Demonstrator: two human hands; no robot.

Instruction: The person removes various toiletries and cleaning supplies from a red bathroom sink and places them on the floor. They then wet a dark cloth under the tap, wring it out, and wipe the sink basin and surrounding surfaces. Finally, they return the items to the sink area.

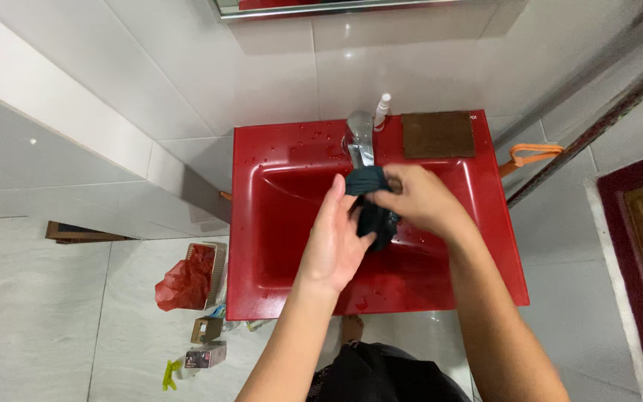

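Over a glossy red sink (277, 149), both hands work a dark teal wet cloth (372, 201) just below the chrome faucet (360, 138). The right hand (418, 199) is closed around the upper part of the cloth, fingers curled over it. The left hand (335, 242) lies flat and open against the cloth's lower side, palm pressing it, fingers stretched upward. The cloth hangs above the basin, not touching its floor. On the sink's back rim lie a brown rectangular pad (437, 135) and a small white spray bottle (382, 110) beside the faucet. On the tiled floor to the left stands a small basket holding a red plastic bag (184, 283).
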